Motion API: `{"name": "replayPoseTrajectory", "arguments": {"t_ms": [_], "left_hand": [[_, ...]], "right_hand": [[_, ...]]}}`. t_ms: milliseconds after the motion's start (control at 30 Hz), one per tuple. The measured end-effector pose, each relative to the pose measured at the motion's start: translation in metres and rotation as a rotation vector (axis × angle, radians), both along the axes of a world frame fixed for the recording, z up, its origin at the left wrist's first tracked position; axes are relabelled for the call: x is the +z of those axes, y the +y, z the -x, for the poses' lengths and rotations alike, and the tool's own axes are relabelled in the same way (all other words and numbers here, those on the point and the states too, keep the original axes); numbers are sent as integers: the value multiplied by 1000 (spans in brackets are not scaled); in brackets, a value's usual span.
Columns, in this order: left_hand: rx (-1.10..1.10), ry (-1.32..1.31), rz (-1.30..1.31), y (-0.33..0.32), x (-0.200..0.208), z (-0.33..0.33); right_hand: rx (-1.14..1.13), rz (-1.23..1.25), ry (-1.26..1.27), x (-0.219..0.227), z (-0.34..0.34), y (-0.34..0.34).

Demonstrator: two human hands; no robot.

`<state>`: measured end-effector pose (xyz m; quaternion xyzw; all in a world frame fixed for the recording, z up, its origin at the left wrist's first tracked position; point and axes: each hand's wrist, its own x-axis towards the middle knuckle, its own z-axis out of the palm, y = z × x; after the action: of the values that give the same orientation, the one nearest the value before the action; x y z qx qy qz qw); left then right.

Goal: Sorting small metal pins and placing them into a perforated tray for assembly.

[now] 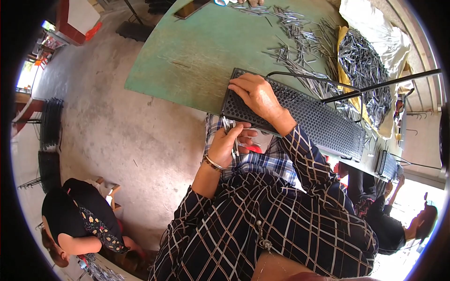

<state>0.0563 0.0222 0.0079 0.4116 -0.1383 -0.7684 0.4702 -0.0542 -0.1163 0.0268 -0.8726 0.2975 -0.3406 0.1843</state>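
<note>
The black perforated panel seems stiff, best held by its rim. Atop it, the right hand bends its fingers, grip unclear; beside it, the left hand curls around slim metal pieces; beneath it, the green table.

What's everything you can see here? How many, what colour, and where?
Table: one, green, upper middle.
Perforated tray: one, black, at the table's near edge.
Loose metal pieces: countless, silvery, table's right side.
Sack: one, white and yellow, upper right.
Phone-like slab: one, dark, top edge.
Checked cloth: one, blue and white, lap.
Racks: several, black, left side.
Floor: one, grey, left.
Other people: two, dark clothes, lower left and right.
Another person's fingers: several, top edge.
Left hand: one, dark checked sleeve, below the tray, gripping metal pieces.
Right hand: one, dark checked sleeve, on the tray.
</note>
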Motion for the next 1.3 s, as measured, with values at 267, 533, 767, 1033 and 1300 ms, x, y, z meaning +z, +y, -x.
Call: {"name": "replayPoseTrajectory", "arguments": {"t_ms": [267,533,767,1033,1300], "left_hand": [[16,-8,-7,4,-2,0],[-26,7,18,-2,3,7],[-8,27,63,2,-3,-3],[-7,38,53,-2,3,4],[-90,29,64,2,4,6]], "right_hand": [[-118,-89,44,-8,-7,2],[-5,95,192,-1,6,-3],[-91,-98,15,3,9,4],[-139,-107,4,-14,23,13],[-66,78,155,-17,9,6]]}}
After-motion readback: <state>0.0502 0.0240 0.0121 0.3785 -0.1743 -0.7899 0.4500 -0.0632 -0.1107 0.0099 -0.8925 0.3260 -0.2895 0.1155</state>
